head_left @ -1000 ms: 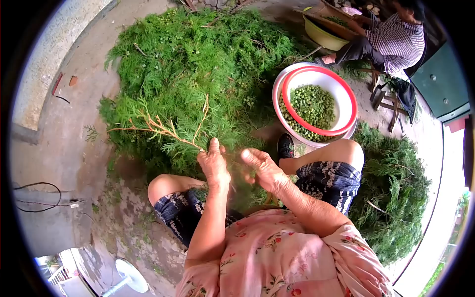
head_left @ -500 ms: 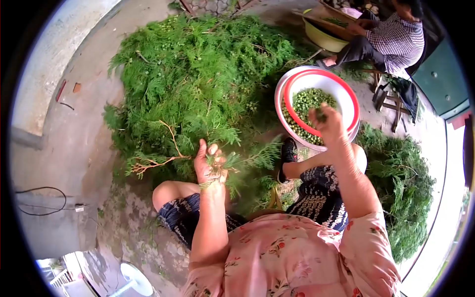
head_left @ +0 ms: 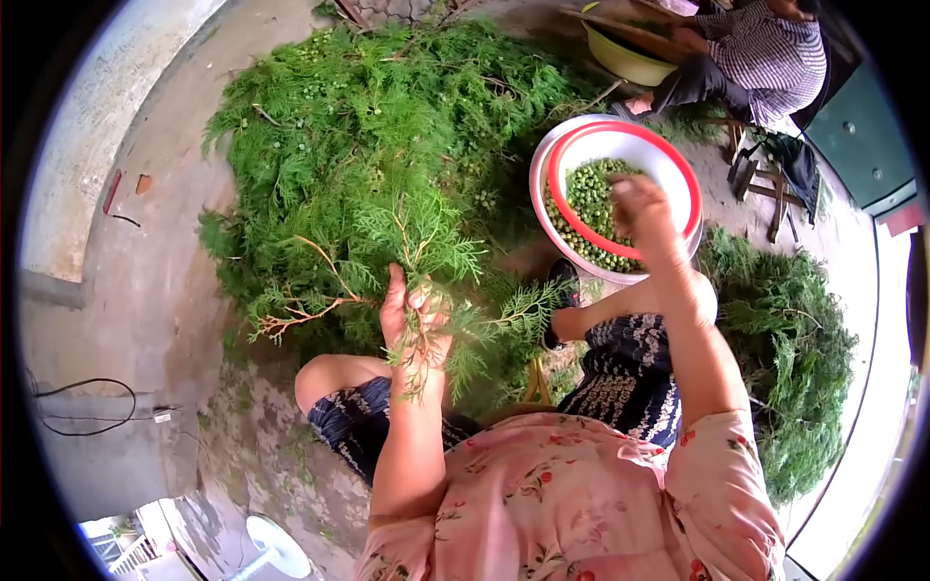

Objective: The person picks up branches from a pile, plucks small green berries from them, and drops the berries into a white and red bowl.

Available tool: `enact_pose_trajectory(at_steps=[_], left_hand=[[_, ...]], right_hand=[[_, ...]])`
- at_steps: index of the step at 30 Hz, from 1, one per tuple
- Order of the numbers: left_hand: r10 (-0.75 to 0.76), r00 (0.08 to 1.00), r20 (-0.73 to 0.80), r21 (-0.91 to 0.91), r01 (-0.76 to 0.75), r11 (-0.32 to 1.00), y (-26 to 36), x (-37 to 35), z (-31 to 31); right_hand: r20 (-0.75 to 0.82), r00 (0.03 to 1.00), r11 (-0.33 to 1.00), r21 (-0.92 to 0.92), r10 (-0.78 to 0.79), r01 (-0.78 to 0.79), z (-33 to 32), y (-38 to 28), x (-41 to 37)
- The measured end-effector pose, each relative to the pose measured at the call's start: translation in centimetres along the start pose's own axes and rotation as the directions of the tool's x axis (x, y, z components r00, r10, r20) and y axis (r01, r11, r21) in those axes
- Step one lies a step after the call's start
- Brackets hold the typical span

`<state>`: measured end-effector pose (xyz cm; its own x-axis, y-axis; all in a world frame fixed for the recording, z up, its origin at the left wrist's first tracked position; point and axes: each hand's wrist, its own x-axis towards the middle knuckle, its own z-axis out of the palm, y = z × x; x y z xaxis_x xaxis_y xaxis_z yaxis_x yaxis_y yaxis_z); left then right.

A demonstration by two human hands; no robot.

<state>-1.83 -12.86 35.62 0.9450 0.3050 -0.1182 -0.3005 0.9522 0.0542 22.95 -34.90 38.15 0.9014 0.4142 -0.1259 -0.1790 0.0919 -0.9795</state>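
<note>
My left hand (head_left: 417, 320) is closed around the stems of a leafy evergreen sprig (head_left: 426, 257), whose feathery green tips spread above and to the right of the fist. Bare brown twigs (head_left: 295, 315) stick out on its left side. Over the red-rimmed white basin (head_left: 678, 165) hangs my right hand (head_left: 641, 205). Its fingers are bent and smeared by motion, so whether anything is in them does not show. Small round green cones (head_left: 591, 198) lie in the basin, beneath and beside that hand. A wider metal basin (head_left: 539, 174) surrounds the white one, with more cones visible along its lower side.
A large heap of cut evergreen branches (head_left: 329, 145) covers the ground ahead; another pile (head_left: 785, 358) lies at right. A co-worker (head_left: 765, 58) sits at upper right beside a yellow tub (head_left: 625, 60). Wooden stools (head_left: 775, 198) stand nearby. A black cable (head_left: 87, 399) lies at left.
My right hand has shifted slightly upward over the basin, and the dark green bit seen at its fingers is no longer distinguishable. My left hand keeps its hold on the sprig, which has turned slightly.
</note>
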Motion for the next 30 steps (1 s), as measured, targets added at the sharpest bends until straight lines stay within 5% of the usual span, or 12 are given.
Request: enact_pose_trajectory(at_steps=[3, 5, 6, 10, 12, 15, 18, 19, 21, 24, 25, 30], left_hand=[[-0.136, 0.991, -0.002, 0.019, 0.136, 0.991, -0.4, 0.5, 1.3], [-0.054, 0.988, -0.145, 0.172, 0.078, 0.982, -0.9, 0.6, 2.1], [-0.003, 0.976, -0.217, 0.25, 0.058, 0.966, -1.0, 0.2, 2.2], [0.275, 0.95, -0.147, 0.203, -0.243, 0.949, 0.1, -1.5, 1.9], [0.266, 0.96, 0.09, 0.203, -0.279, 0.938, 2.4, -2.2, 1.3], [0.428, 0.903, 0.029, 0.347, -0.411, 0.843, 2.3, -3.3, 1.9], [0.247, 0.965, 0.089, 0.112, -0.256, 0.96, 3.6, -3.9, 0.9], [0.19, 0.97, 0.152, 0.09, -0.205, 0.975, 3.5, -3.9, 1.0], [0.189, 0.974, 0.122, 0.054, -0.197, 0.979, 3.3, -4.2, 0.4], [0.25, 0.968, 0.012, 0.073, -0.25, 0.965, 2.7, -4.1, 0.3], [0.259, 0.966, -0.017, 0.094, -0.256, 0.962, 2.3, -4.1, 0.8], [0.348, 0.908, -0.234, 0.201, -0.305, 0.931, -0.6, -3.4, 3.1]], right_hand=[[0.546, 0.824, 0.937, -0.344, 0.151, 0.056, 6.8, -2.8, -6.6], [0.726, 0.666, 0.765, -0.331, -0.168, 0.553, 9.9, -0.2, -9.1], [0.758, 0.64, 0.786, -0.319, -0.124, 0.53, 11.8, 0.6, -10.8], [0.644, 0.682, 0.741, -0.259, -0.346, 0.62, 11.1, 3.3, -10.4], [0.444, 0.895, 0.849, -0.455, -0.045, 0.269, 8.9, 2.0, -9.0], [0.125, 0.978, 0.916, -0.387, 0.166, -0.106, 5.4, 0.5, -5.0], [-0.076, 0.994, 0.859, -0.511, -0.078, 0.029, 1.5, 0.6, -0.4], [0.014, 0.924, 0.615, -0.742, -0.383, 0.266, -2.5, 4.2, 4.2], [-0.236, 0.962, 0.783, -0.62, -0.138, -0.04, -3.2, 1.0, 4.7], [-0.371, 0.893, 0.918, -0.385, -0.253, 0.1, -6.3, 2.1, 6.8], [-0.326, 0.914, 0.966, -0.174, -0.241, 0.193, -4.8, 1.0, 5.8], [0.365, 0.93, 0.856, -0.493, 0.045, 0.152, 6.1, -1.5, -4.2]])
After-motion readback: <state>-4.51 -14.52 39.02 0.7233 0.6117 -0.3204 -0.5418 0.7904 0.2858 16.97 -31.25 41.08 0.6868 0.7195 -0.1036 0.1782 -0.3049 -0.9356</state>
